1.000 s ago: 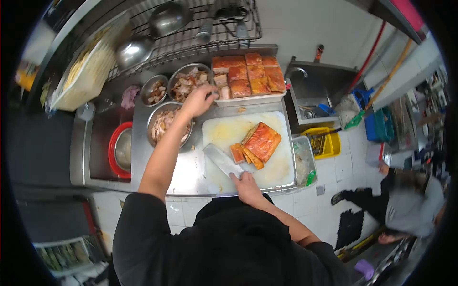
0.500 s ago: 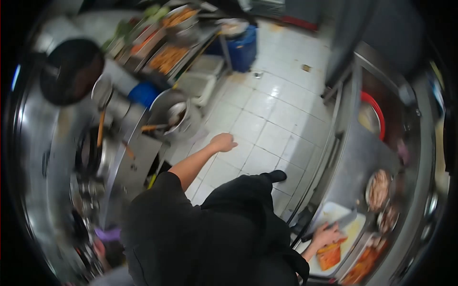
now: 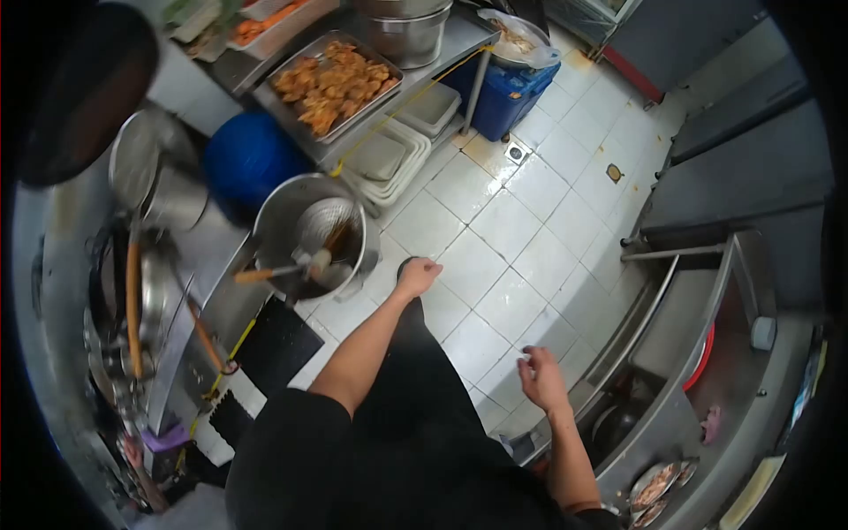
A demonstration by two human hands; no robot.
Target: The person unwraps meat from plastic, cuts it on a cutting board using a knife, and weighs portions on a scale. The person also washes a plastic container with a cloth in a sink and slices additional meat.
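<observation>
My left hand [image 3: 419, 277] hangs over the white tiled floor [image 3: 481, 238], its fingers curled together with nothing seen in them. To its left stands a large steel pot [image 3: 269, 212], holding a strainer [image 3: 323, 223] and dark liquid. My right hand [image 3: 542, 382] is further right, empty, with its fingers loosely bent and apart. It is held over the floor beside the steel counter on the right [image 3: 671, 428] and touches nothing.
A tray of fried pieces [image 3: 331, 84] sits on the steel table, above stacked white containers [image 3: 389, 159]. A blue bin [image 3: 512, 93] stands behind. Bowls of food [image 3: 654, 486] are at lower right. Another person's arm [image 3: 146, 473] shows at lower left.
My right hand has left the cutting board with the knife and orange-red meat, which are no longer in view. The view has turned left and moved closer to the pot and tray.
</observation>
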